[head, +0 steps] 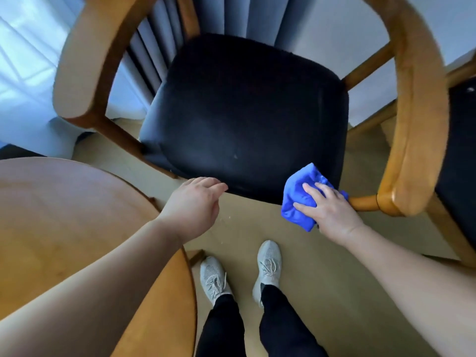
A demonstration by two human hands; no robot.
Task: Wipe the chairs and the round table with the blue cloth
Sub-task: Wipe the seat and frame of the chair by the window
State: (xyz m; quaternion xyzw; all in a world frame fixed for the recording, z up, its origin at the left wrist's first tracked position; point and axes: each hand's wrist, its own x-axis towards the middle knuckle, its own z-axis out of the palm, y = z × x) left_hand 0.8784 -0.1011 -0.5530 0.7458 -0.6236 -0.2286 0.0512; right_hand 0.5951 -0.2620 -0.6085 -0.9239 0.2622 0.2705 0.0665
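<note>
- A pale beige floor (247,228) runs under everything, with a sheer white curtain (25,73) at the far left and a grey-blue curtain (231,16) hanging behind the furniture.
- A wooden armchair (244,112) fills the middle of the view. It has a curved back rail, broad armrests and a black padded seat, and it faces the person.
- The round table (64,228), of warm brown wood, takes up the lower left. The person's left forearm crosses above its edge.
- A second chair (458,150), with the same wood and a dark seat, is cut off by the right edge, just beside the first chair's right armrest.
- The left hand (192,204) is at the front edge of the black seat with its fingers loosely bent and nothing in it. It seems to touch the edge, though the blur makes that uncertain.
- The right hand (332,210) lies with straight, spread fingers over the blue cloth (298,199), pressing it against the seat's front right corner, next to the round wooden rail under the armrest.
- The cloth is bunched, and a fold hangs below the seat edge.
- Two light grey laced shoes (268,264) stand on the floor below dark trouser legs.
</note>
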